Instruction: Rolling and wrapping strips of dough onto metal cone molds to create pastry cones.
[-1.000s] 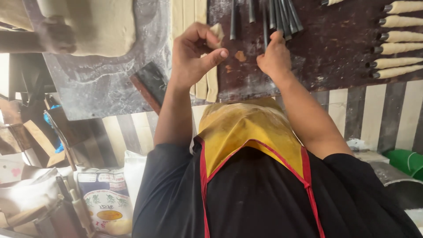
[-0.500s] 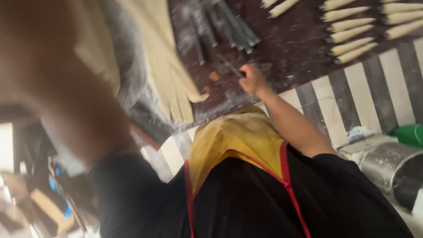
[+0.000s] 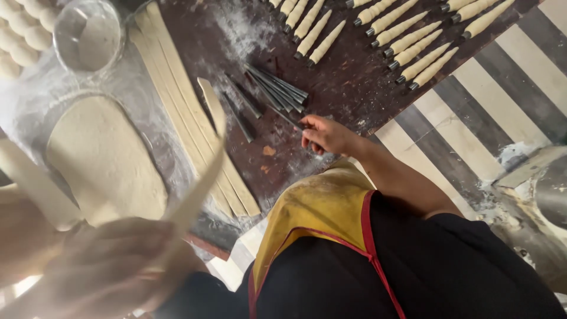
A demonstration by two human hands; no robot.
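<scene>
My right hand (image 3: 326, 135) rests on the dark floured board (image 3: 348, 88), fingers closed on a thin metal cone mould (image 3: 290, 120) at the edge of a pile of several such moulds (image 3: 274, 88). My left hand (image 3: 112, 269) is blurred, close to the camera at the lower left. It holds one end of a long dough strip (image 3: 204, 171) that rises off the board. More cut dough strips (image 3: 171, 100) lie side by side beneath it.
Rows of dough-wrapped cones (image 3: 401, 38) fill the board's far right. An oval dough sheet (image 3: 103, 159), a glass bowl (image 3: 88, 35) and dough balls (image 3: 20, 38) lie at the left. A striped cloth (image 3: 472, 118) and a metal vessel (image 3: 552, 189) are at the right.
My left hand has lifted a dough strip off the board toward the camera. My right hand stays by the mould pile. The view has swung to show more of the board.
</scene>
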